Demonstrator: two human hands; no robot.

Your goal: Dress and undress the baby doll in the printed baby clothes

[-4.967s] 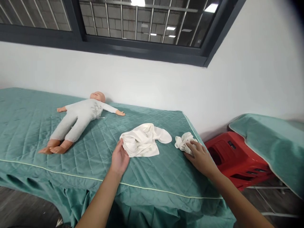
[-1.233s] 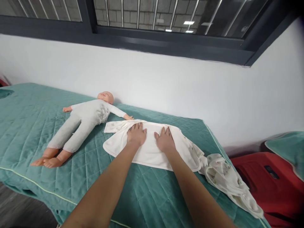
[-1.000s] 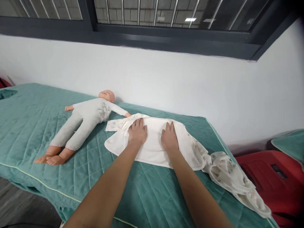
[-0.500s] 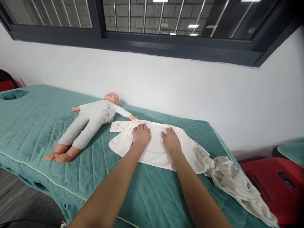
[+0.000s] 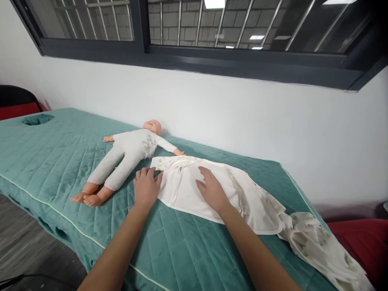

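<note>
Baby garment (image 5: pixel 182 190), cream and unfolded, is lying flat on the green quilted cover (image 5: pixel 60 145), toward the near edge of the bed. The left hand (image 5: pixel 146 188) is resting open at its left border, fingers loosely apart and gripping nothing. The right hand (image 5: pixel 211 192) is pressing palm-down on the cloth, fingers spread. It looks like a smoothing step. Flattening further would call for sweeping outward toward the rumpled right end, where a printed cloth (image 5: pixel 318 246) is trailing. Beyond, a baby doll (image 5: pixel 127 155) is lying on its back by the wall.
</note>
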